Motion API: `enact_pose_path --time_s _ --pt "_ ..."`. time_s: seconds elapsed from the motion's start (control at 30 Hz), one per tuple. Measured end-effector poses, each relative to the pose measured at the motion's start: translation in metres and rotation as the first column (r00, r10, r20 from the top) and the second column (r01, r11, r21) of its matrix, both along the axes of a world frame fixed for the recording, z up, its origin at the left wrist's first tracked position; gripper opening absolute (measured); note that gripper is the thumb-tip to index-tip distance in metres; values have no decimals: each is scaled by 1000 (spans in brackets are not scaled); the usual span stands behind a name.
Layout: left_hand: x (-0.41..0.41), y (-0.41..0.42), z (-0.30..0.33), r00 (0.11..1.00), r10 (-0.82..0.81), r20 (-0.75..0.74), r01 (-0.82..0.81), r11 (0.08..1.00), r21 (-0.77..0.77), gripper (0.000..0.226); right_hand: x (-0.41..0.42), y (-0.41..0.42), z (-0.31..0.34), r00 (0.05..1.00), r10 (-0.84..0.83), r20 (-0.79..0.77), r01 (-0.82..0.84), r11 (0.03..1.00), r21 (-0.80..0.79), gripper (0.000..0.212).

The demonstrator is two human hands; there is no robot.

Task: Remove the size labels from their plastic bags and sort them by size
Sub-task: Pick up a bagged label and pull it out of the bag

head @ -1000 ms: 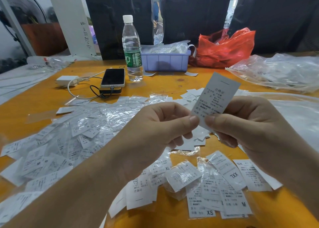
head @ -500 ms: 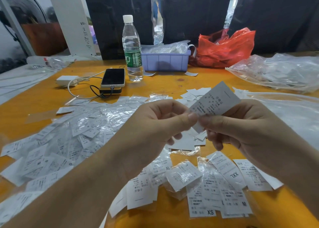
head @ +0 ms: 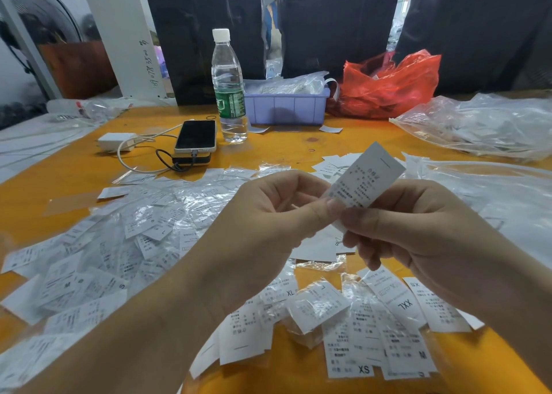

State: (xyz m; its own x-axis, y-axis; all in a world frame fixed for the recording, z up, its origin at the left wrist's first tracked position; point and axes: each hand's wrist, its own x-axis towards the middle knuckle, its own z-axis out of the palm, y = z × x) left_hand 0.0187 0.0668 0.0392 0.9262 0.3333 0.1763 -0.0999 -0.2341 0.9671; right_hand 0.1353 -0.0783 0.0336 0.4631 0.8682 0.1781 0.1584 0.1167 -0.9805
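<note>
A white printed size label (head: 369,178) stands tilted above the orange table (head: 283,151), its lower end pinched between my left hand (head: 268,223) and my right hand (head: 418,232). Thumb tips of both hands meet at the label's bottom edge. Below the hands lie several labels in clear plastic bags, among them ones marked XS (head: 351,360), XXL (head: 397,301), M (head: 409,352) and XL (head: 283,292). A big heap of bagged labels (head: 119,244) covers the table to the left. Loose bare labels (head: 331,163) lie behind the held one.
At the back stand a water bottle (head: 228,89), a purple bin (head: 286,107) and a red plastic bag (head: 388,86). A phone (head: 195,137) on a power bank with cables and a white charger (head: 115,141) lies at back left. Clear plastic bags (head: 484,125) pile up at the right.
The held label dipped and tilted flatter half a second ago, then rose again to a steeper tilt. Both hands stayed close together, with small shifts of the fingers.
</note>
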Motion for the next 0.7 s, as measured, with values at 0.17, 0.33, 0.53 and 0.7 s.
enact_pose_path --time_s 0.17,0.33,0.53,0.7 --pt "0 2 -1 1000 -17 -6 17 1000 4 18 3 -2 4 998 -62 15 61 995 82 12" --pt "1 2 -3 1000 -19 -8 19 1000 -3 16 4 -4 3 973 -226 46 212 955 208 13" --pt "2 3 -5 999 32 -9 -32 999 0 17 -6 0 -4 981 -184 64 167 964 208 3" --pt "2 3 -6 999 34 -26 -34 999 -13 15 -1 -4 -1 938 -320 136 275 921 276 4"
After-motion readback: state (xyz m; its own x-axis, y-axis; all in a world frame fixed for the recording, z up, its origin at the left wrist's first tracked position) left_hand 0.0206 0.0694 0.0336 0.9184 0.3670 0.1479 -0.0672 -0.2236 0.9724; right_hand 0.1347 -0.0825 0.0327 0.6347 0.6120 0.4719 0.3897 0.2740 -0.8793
